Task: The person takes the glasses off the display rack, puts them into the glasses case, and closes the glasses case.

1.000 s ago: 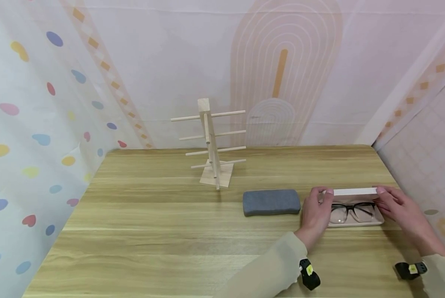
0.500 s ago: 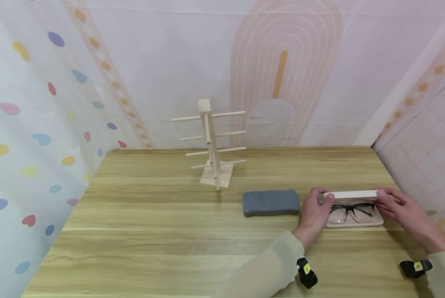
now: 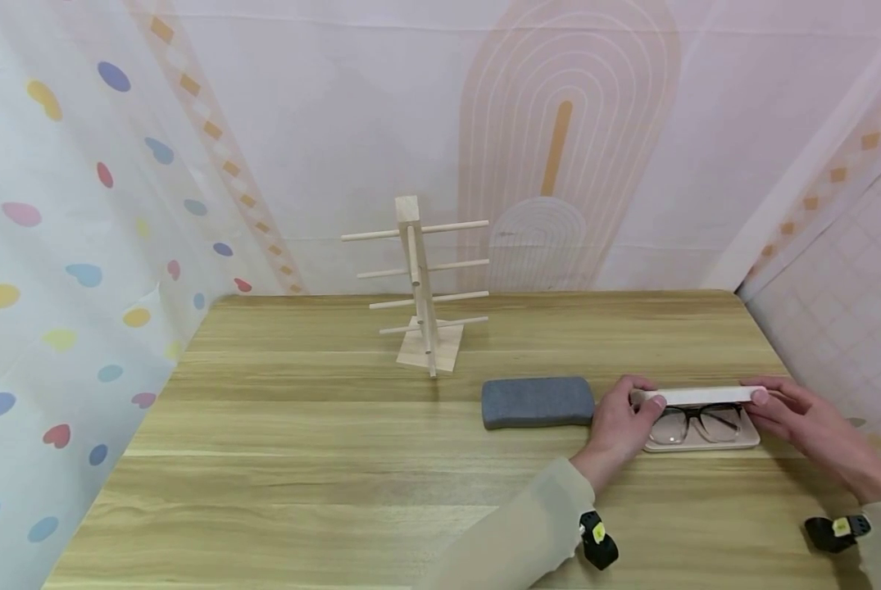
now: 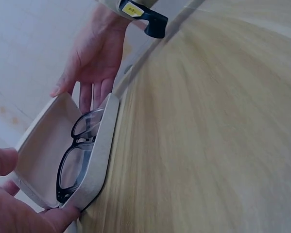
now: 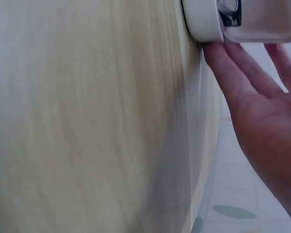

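A cream glasses case (image 3: pixel 751 440) lies on the right of the table, its lid (image 3: pixel 706 396) tilted partway down over the base. Inside rest black-framed eyeglasses (image 3: pixel 693 413), visible below the lid's edge and in the left wrist view. My left hand (image 3: pixel 619 426) holds the left end of the case, thumb on the lid's front corner. At the opposite end, my right hand (image 3: pixel 809 426) grips with its thumb on the lid edge. In the right wrist view, the right hand's fingers (image 5: pixel 232 73) reach along the case's end. The back of the lid is hidden.
Left of the cream case lies a closed grey glasses case (image 3: pixel 537 402), close to the left hand. A wooden rack (image 3: pixel 420 279) with several pegs stands farther back on the wooden table (image 3: pixel 278 459). Patterned curtains (image 3: pixel 337 123) hang behind and beside the table.
The lid has come down and forward under both hands, covering more of the case's inside. The eyeglasses, grey case and rack stay in place.
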Demonstrator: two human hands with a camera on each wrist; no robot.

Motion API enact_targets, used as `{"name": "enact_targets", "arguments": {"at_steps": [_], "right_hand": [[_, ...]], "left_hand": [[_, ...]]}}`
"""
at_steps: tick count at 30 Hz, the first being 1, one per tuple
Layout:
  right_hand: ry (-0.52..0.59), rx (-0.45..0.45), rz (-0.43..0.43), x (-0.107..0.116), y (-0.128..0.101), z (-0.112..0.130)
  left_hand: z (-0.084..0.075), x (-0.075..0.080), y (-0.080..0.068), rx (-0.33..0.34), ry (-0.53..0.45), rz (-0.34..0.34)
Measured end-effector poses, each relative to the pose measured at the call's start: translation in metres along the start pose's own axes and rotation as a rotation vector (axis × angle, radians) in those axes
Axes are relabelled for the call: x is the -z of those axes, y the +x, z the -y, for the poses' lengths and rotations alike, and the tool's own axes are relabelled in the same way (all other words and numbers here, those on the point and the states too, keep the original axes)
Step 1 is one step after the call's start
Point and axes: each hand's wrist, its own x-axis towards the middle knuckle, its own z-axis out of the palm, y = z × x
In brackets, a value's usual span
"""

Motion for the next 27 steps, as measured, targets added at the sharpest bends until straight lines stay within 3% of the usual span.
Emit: {"name": "enact_targets", "arguments": {"at_steps": [3, 9, 12, 27], "right_hand": [[-0.092, -0.008, 0.001, 0.003, -0.001, 0.000], [-0.420, -0.054, -0.009, 0.006, -0.004, 0.005], [-0.526, -0.073, 0.005, 0.008, -0.006, 0.005], [-0.493, -0.061, 0.063, 0.013, -0.008, 0.003]], "left_hand": [[0.001, 0.001, 0.000, -0.014, 0.008, 0.021], [0.002, 0.001, -0.001, -0.017, 0.003, 0.052], [0.001, 0.002, -0.003, -0.012, 0.010, 0.068], [0.005, -0.002, -0.008, -0.039, 0.103, 0.076]]}}
